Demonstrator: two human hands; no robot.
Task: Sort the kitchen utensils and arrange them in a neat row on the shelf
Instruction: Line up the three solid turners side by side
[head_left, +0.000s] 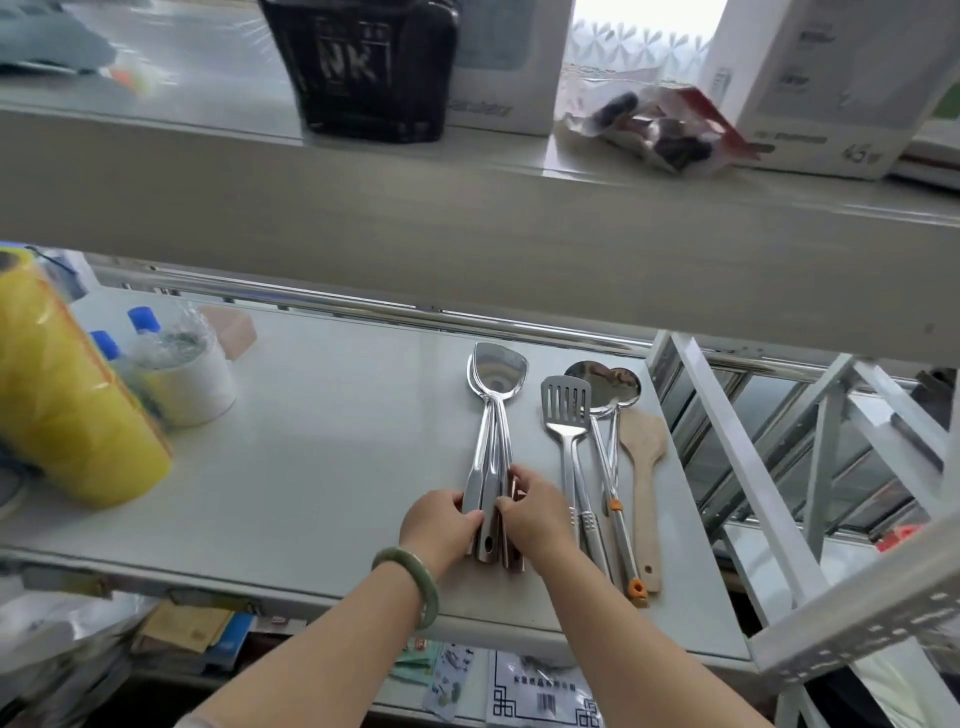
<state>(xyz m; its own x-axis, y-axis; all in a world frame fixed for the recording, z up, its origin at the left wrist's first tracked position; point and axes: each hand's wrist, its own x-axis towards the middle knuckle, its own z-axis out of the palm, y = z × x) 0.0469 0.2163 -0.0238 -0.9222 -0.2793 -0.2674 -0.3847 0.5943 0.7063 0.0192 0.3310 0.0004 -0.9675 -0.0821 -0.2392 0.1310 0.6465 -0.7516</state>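
Observation:
A stack of steel turners (496, 400) lies on the white shelf (322, 457), blades pointing away from me. My left hand (439, 525) and my right hand (535, 512) both grip the stacked handles near the shelf's front edge, one from each side. To the right lie a slotted steel turner (566, 410), steel ladles (605, 387) with one orange-tipped handle, and a wooden spatula (644, 452), side by side and parallel. A green bangle sits on my left wrist.
A yellow roll (62, 395), blue-capped bottles (143, 319) and a white tape roll (192, 384) crowd the shelf's left end. The upper shelf (467, 218) overhangs, holding a black bag and boxes. A white metal frame (779, 467) stands at the right. Papers lie below.

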